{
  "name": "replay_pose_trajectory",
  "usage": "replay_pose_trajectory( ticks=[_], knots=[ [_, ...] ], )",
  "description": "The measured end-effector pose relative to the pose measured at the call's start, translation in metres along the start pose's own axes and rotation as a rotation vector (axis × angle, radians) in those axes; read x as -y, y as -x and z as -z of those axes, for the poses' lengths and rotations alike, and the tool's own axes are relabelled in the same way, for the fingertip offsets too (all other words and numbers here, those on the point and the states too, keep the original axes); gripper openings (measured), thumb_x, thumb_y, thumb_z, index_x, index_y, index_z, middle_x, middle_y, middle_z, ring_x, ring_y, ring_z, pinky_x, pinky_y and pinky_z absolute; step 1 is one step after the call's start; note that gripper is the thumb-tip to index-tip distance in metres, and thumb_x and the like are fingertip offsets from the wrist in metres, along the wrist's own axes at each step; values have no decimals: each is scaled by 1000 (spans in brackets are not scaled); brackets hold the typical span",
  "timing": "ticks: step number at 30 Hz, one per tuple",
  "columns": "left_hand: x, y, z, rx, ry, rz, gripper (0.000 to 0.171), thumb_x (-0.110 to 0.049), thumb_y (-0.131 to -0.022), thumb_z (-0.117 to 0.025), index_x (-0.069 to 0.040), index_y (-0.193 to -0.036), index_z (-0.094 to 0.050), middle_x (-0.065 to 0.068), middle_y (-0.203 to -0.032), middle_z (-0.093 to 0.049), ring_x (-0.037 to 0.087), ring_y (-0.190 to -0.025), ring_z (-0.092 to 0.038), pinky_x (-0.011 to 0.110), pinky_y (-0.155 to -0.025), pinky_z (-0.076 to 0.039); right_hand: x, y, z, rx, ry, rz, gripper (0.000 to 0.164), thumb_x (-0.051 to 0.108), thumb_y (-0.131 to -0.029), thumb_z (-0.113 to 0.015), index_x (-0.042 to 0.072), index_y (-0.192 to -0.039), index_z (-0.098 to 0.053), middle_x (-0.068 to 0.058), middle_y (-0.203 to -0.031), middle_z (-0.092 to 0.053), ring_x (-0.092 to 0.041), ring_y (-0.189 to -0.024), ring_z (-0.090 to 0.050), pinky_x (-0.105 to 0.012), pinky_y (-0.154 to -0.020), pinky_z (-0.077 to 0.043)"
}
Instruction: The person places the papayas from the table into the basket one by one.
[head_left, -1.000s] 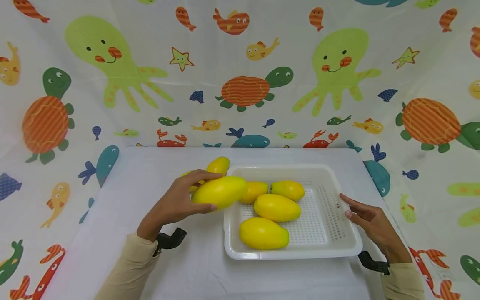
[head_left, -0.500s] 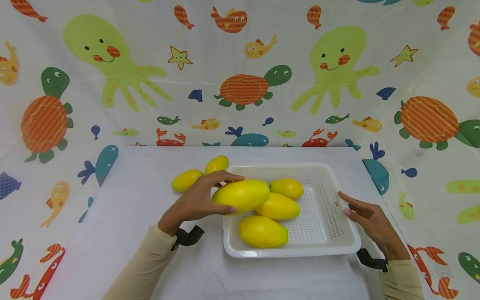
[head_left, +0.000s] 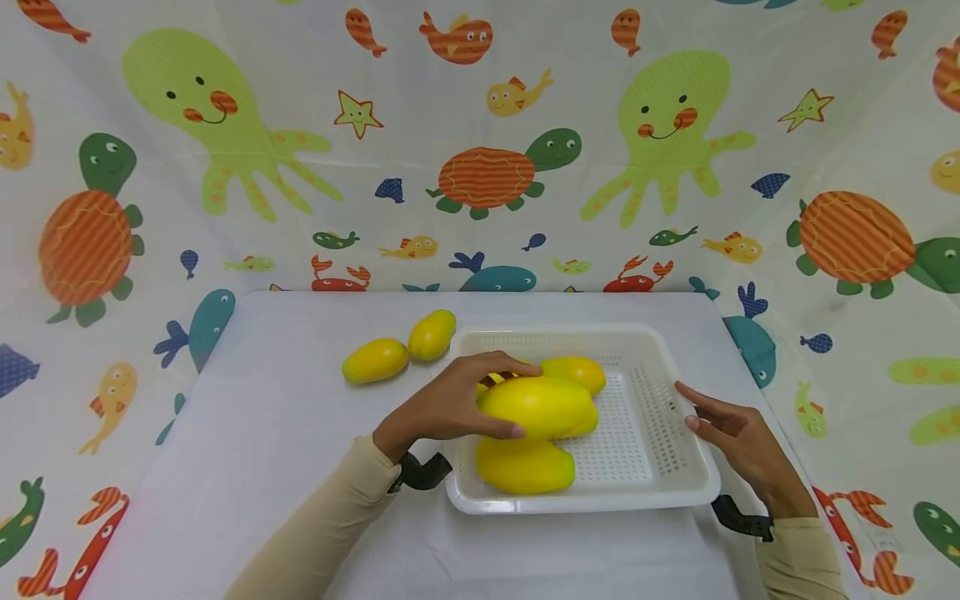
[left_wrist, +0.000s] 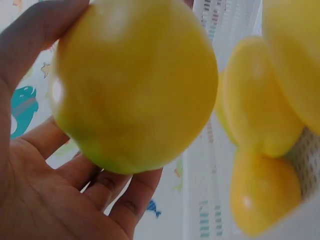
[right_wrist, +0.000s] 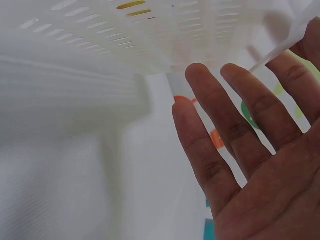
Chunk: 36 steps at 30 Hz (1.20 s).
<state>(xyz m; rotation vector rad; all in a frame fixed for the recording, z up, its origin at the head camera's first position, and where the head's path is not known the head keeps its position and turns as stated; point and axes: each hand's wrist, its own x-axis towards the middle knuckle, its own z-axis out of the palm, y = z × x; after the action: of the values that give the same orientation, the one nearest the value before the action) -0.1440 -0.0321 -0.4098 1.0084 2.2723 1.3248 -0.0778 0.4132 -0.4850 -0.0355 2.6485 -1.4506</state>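
Over the left part of a white perforated plastic basket (head_left: pixel 645 498), my left hand (head_left: pixel 457 396) grips a yellow papaya (head_left: pixel 540 406) between thumb and fingers. The left wrist view shows this papaya (left_wrist: pixel 135 85) close up, greenish at its lower end, with the left hand's fingers (left_wrist: pixel 130 200) behind it. Below it in the basket lies another papaya (head_left: pixel 525 467), and behind it a smaller one (head_left: pixel 577 373); others are partly hidden. My right hand (head_left: pixel 750 458) holds the basket's right rim by thumb and index finger. The other fingers (right_wrist: pixel 210 105) stretch out straight beside the basket.
Two more papayas, one (head_left: pixel 376 361) beside the other (head_left: pixel 432 335), lie on the white-covered table (head_left: pixel 300 467) left of the basket. A curtain (head_left: pixel 480 100) printed with sea animals hangs behind and beside the table.
My left hand has carried its papaya rightward from the basket's left edge to over the fruit inside. The two papayas on the table have come into full view. My right hand stays at the rim.
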Motion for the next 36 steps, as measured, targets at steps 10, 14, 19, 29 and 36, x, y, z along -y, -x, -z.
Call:
replay_pose_trajectory(
  ticks=[10,14,19,29,36],
  knots=[
    [-4,-30,-34,75,0,-17,67,-42,-84,-86,-27,-145,-65,-10,-138,-67,6,-118,-58,27,-102,-54,4,1,1,-6,12,-22,60,33,-105,-68,20,-160,-47,-10,-163,-48,11,-114,-64,-37,-92,-65],
    [-5,-43,-45,108,-5,-20,67,-42,-84,-87,-27,-145,-65,-10,-137,-67,3,-116,-58,23,-101,-53,4,1,0,-14,17,-30,61,35,-105,-68,20,-160,-46,-10,-163,-49,9,-112,-66,-36,-91,-65],
    [-7,-54,-54,134,-22,-15,68,-43,-84,-88,-26,-145,-65,-11,-137,-67,3,-116,-58,22,-102,-52,3,1,-2,-31,36,-45,62,39,-104,-68,21,-159,-48,2,-161,-50,12,-113,-63,-34,-92,-65],
    [-16,-70,-74,192,-11,17,69,-42,-85,-89,-26,-147,-63,-12,-137,-66,2,-118,-58,19,-105,-50,1,0,-1,-40,45,-69,62,38,-104,-68,20,-159,-47,-5,-163,-47,19,-111,-57,-34,-91,-65],
    [-15,-79,-90,217,-35,7,68,-40,-85,-90,-23,-145,-63,-12,-136,-67,-1,-117,-58,16,-105,-49,1,-2,-2,-29,61,-107,63,42,-104,-67,22,-160,-46,-10,-165,-45,18,-115,-54,-46,-103,-57]
  ],
)
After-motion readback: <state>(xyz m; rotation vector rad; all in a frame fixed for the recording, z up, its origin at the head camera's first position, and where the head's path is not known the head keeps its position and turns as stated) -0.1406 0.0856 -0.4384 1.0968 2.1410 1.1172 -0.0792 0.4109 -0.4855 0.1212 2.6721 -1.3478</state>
